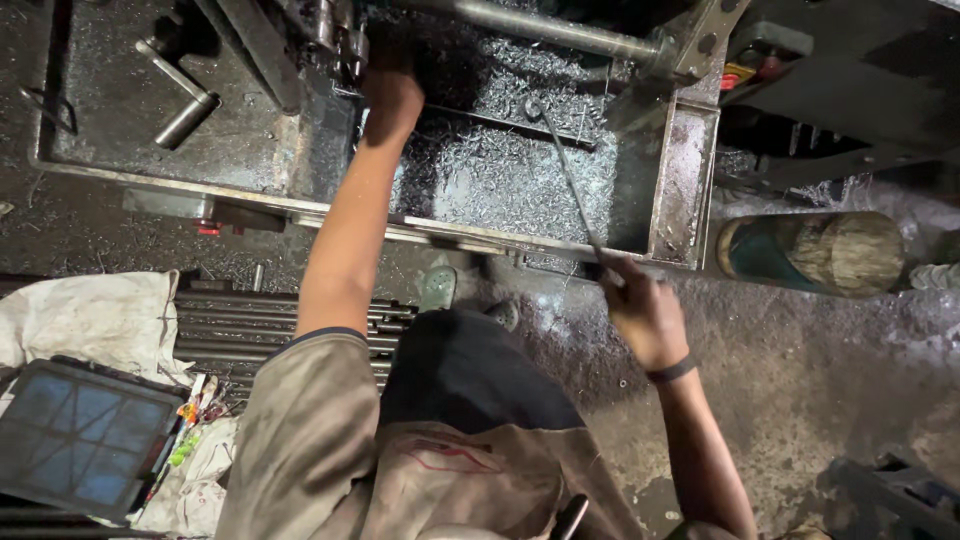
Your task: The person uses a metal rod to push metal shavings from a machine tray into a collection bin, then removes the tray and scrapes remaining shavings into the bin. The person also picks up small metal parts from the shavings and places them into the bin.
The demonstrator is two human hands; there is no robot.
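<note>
Raking metal shavings from a machine tray

We see the right hand [645,315] gripping a thin hooked rod [565,175], its tip in the shavings [500,180]; the left hand [392,98] reaches into the machine [330,40], grip hidden. Much swarf, by our reckoning, is left to clear from the tray [685,180].

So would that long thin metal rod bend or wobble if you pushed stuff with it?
Probably a little. The thin rod is long and slender, so its far tip may flex among the metal shavings. It looks light, since the right hand holds it by one end alone.
</note>
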